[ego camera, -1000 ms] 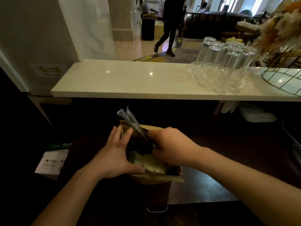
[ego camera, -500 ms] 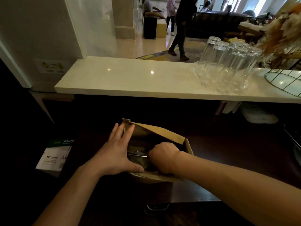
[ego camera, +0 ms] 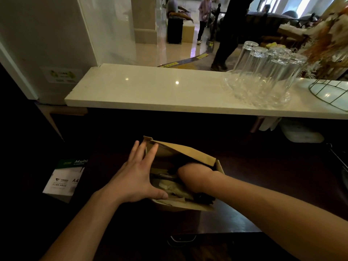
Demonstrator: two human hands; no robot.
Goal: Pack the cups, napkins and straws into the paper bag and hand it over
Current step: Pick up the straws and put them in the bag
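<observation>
A brown paper bag stands open on the dark worktop in front of me. My left hand holds its left side, fingers spread along the wall and thumb on the near rim. My right hand reaches down into the bag; only the wrist and the back of the hand show, and the fingers are hidden inside. Pale crumpled paper, probably napkins, lies inside the bag. Something thin and dark rests at the near right rim. No cups can be made out in the dark interior.
A white stone counter runs across beyond the worktop. It carries upturned glass tumblers on a glass tray and a wire basket. A ream of A4 paper sits low left. People walk behind the counter.
My right hand has pushed the straws down into the bag and sunk deeper, so the straws no longer stick out. My left hand has stayed on the bag's left side.
</observation>
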